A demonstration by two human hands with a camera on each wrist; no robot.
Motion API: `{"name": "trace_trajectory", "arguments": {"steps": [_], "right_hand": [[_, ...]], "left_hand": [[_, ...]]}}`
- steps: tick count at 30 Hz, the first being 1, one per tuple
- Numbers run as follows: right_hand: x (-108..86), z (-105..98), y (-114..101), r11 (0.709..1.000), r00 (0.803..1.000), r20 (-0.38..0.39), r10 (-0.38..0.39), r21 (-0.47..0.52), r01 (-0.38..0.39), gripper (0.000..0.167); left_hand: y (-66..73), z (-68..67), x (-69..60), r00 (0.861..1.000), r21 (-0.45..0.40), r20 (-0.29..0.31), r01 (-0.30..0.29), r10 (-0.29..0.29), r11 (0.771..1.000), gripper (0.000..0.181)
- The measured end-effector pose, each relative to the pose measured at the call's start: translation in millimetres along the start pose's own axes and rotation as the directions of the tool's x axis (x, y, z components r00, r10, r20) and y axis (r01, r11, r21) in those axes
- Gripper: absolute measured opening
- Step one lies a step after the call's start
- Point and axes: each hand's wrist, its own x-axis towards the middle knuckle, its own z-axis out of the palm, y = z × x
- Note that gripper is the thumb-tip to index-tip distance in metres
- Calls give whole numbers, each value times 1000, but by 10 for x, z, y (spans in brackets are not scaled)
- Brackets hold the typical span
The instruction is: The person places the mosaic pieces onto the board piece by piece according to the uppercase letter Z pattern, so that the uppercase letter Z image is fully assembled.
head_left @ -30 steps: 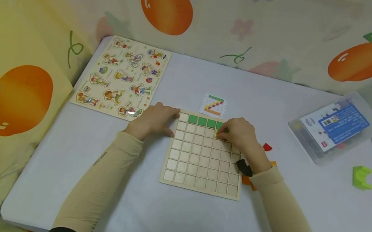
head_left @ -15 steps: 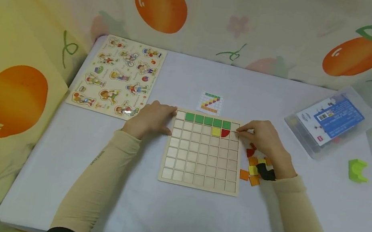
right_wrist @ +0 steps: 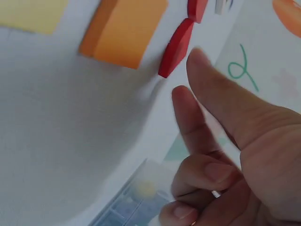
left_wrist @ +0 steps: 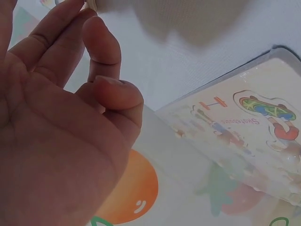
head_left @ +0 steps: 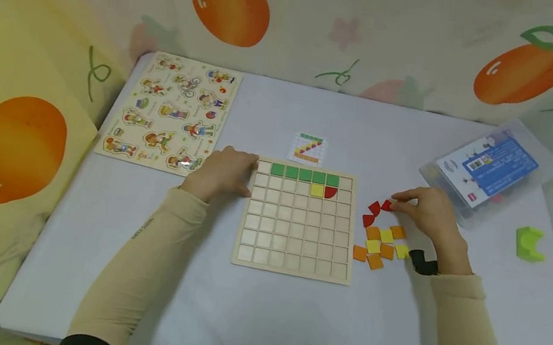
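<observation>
A wooden grid board point(head_left: 291, 265) lies mid-table, with several green square tiles point(head_left: 305, 174) along its top row. Below them sit a yellow square tile point(head_left: 317, 190) and a red rounded tile point(head_left: 330, 192). My left hand point(head_left: 222, 173) rests its thumb and forefinger against the board's upper left edge; in the left wrist view its other fingers bend. Right of the board, my right hand point(head_left: 425, 211) has its fingertips beside a loose red tile point(head_left: 387, 206). In the right wrist view, thumb and forefinger are apart, with that red tile point(right_wrist: 176, 48) just beyond them.
Orange tiles point(head_left: 375, 262), yellow tiles point(head_left: 386, 236) and more red tiles point(head_left: 368, 221) lie loose right of the board. Behind it is a small pattern card point(head_left: 307, 149). A picture puzzle board point(head_left: 169, 113), a clear plastic box point(head_left: 492, 164) and a lime-green piece point(head_left: 530, 244) stand around.
My right hand has left the board and moved right to the loose red tiles, exposing the yellow and red tiles in the second row. My left hand stays at the board's edge.
</observation>
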Motion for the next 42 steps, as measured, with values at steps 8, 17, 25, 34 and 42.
{"name": "trace_trajectory", "arguments": {"steps": [8, 17, 25, 34, 42], "right_hand": [[-20, 110, -41, 999, 998, 22, 54, 8, -54, 40], [41, 20, -57, 986, 999, -44, 1, 166, 7, 28], [165, 172, -614, 958, 988, 36, -147, 252, 133, 21], [337, 376, -1175, 961, 958, 130, -255, 146, 236, 13], [393, 432, -1264, 982, 969, 164, -183, 78, 172, 13]], "left_hand": [[-15, 19, 7, 1000, -17, 12, -17, 17, 1000, 66], [-32, 6, 8, 1000, -39, 21, -9, 10, 999, 58], [-24, -20, 32, 1000, -48, 10, -16, 17, 999, 58], [-52, -21, 18, 999, -83, 27, -19, 22, 996, 76], [-36, -39, 10, 999, -70, 22, -30, 31, 997, 68]]}}
